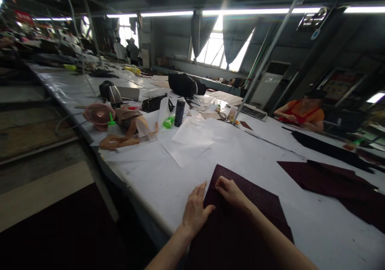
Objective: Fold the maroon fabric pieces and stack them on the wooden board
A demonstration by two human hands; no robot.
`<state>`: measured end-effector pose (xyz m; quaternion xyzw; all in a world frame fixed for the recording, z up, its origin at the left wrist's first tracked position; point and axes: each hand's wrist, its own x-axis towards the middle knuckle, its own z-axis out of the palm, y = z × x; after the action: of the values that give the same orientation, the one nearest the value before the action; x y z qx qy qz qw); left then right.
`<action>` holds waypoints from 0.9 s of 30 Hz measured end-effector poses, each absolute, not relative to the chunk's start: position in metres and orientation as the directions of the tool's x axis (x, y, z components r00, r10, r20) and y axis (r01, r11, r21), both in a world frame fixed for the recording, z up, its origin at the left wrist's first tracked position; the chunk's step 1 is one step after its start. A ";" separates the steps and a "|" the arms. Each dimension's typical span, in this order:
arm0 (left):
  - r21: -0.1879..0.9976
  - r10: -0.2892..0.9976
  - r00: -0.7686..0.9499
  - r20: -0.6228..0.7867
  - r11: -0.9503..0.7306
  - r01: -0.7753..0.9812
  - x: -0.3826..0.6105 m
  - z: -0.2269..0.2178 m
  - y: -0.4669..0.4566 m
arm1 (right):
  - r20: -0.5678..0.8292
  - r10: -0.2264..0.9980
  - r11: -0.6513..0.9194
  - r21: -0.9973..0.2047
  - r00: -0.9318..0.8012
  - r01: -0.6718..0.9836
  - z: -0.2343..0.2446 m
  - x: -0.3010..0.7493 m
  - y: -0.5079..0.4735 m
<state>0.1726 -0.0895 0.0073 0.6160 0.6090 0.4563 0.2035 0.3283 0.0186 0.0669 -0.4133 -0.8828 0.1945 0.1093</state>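
Note:
A dark maroon piece of fabric lies on the white-covered table in front of me, one corner pointing away. My left hand rests along its left edge, fingers stretched out over the table cover and the thumb reaching onto the fabric. Close beside it, my right hand is on the fabric's upper part with fingers curled and pressed together. Whatever may be between those fingertips is hidden. More maroon fabric pieces lie loosely to the right.
The white table has its edge at my left. On it are a pink fan, a kettle, a dark cylinder and a black bag. A slanted metal pole rises mid-table; a person sits at the right.

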 end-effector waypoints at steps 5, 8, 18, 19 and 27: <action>0.806 0.936 -0.166 0.309 -0.166 0.568 0.173 0.006 -0.090 | 0.044 0.785 0.575 -0.425 -0.618 0.699 0.072 0.330 0.020; 0.807 0.939 -0.159 0.306 -0.167 0.566 0.173 0.008 -0.090 | 0.039 0.801 0.562 -0.395 -0.598 0.727 0.069 0.319 0.028; 0.804 0.938 -0.164 0.306 -0.162 0.572 0.172 0.007 -0.090 | 0.010 0.773 0.559 -0.484 -0.634 0.674 0.075 0.316 0.026; 0.801 0.938 -0.164 0.305 -0.159 0.577 0.173 0.008 -0.090 | 0.010 0.771 0.551 -0.509 -0.636 0.661 0.078 0.320 0.024; 0.789 0.938 -0.144 0.316 -0.176 0.588 0.172 0.013 -0.093 | 0.002 0.826 0.441 -0.625 -0.564 0.644 0.086 0.323 0.016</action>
<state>0.1718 -0.0928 0.0134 0.6243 0.6111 0.4453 0.1962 0.3233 0.0160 0.0862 -0.4402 -0.8346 0.2925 0.1552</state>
